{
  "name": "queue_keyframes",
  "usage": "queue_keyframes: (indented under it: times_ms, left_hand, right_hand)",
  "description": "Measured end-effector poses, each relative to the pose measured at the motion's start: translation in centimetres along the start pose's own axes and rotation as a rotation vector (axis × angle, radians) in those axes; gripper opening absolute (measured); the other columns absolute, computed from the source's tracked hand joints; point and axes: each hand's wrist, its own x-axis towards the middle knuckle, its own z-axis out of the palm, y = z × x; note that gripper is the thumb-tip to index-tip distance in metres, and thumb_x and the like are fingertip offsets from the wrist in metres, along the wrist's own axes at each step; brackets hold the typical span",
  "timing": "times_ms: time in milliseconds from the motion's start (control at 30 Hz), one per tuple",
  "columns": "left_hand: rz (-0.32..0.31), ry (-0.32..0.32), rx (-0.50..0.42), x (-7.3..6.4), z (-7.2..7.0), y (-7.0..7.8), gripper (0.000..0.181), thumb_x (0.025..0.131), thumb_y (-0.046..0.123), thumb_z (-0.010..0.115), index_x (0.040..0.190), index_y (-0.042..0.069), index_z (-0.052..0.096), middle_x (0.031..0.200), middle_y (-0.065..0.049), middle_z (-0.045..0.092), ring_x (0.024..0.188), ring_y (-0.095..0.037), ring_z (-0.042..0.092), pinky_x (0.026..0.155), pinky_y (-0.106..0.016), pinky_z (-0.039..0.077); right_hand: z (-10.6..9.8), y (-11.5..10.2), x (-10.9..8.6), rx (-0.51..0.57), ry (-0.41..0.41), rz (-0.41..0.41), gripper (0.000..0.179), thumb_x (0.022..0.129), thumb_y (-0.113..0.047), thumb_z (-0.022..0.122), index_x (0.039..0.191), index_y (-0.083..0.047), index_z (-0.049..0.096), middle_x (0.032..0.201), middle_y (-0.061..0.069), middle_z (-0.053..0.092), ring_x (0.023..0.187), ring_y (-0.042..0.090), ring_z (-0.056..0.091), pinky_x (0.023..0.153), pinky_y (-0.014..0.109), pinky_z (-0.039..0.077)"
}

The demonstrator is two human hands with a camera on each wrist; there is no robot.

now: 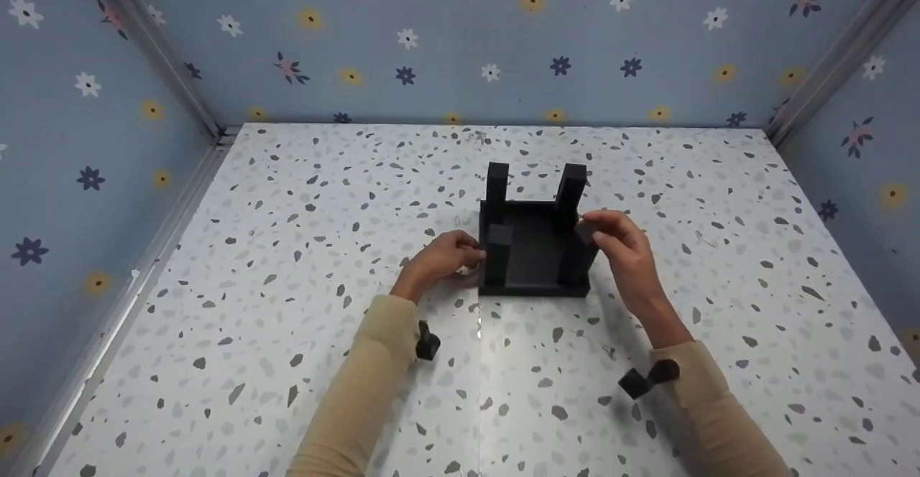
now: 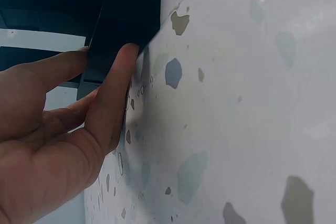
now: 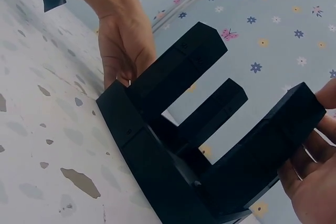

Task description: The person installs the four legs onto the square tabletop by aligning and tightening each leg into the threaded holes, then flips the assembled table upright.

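A black piece like a small upturned table (image 1: 533,292) lies on the speckled tabletop, with a flat square base, a low rim and thick square legs standing up at the corners. My left hand (image 1: 449,256) is at the left side of the base. In the left wrist view its thumb lies against the outer wall and a fingertip meets the edge. My right hand (image 1: 627,251) pinches the top of the near right leg (image 1: 581,261) between thumb and fingers. The right wrist view shows that leg (image 3: 268,145) from close by, fingers along its far side.
The white speckled tabletop (image 1: 287,247) has a seam running toward the front. Blue flowered panels (image 1: 467,24) stand behind and at both sides, joined by metal corner rails (image 1: 151,46). Small black devices (image 1: 428,342) sit on both sleeve cuffs.
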Motion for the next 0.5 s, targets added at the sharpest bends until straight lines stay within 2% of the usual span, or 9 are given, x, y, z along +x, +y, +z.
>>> queue_keyframes:
  times_ms: [233,500]
  left_hand:
    - [0.029,-0.006,-0.018,-0.28,-0.04,0.10,0.027,0.094,0.014,0.059,0.118,0.002,0.055,0.109,-0.013,0.062,0.101,-0.022,0.059,0.086,-0.032,0.054]
    - [0.026,-0.001,-0.045,-0.30,0.11,-0.03,0.023,0.094,0.013,0.059,0.114,0.002,0.056,0.105,-0.011,0.064,0.097,-0.019,0.061,0.080,-0.029,0.055]
  right_hand:
    - [0.10,-0.19,-0.18,-0.145,0.067,0.058,0.028,0.092,-0.004,0.058,0.118,0.006,0.050,0.110,0.006,0.054,0.099,0.016,0.054,0.086,0.024,0.048]
    - [0.14,-0.13,-0.42,-0.150,0.079,0.059,0.030,0.090,-0.003,0.063,0.115,0.005,0.049,0.110,0.007,0.053,0.098,0.016,0.056,0.087,0.023,0.051]
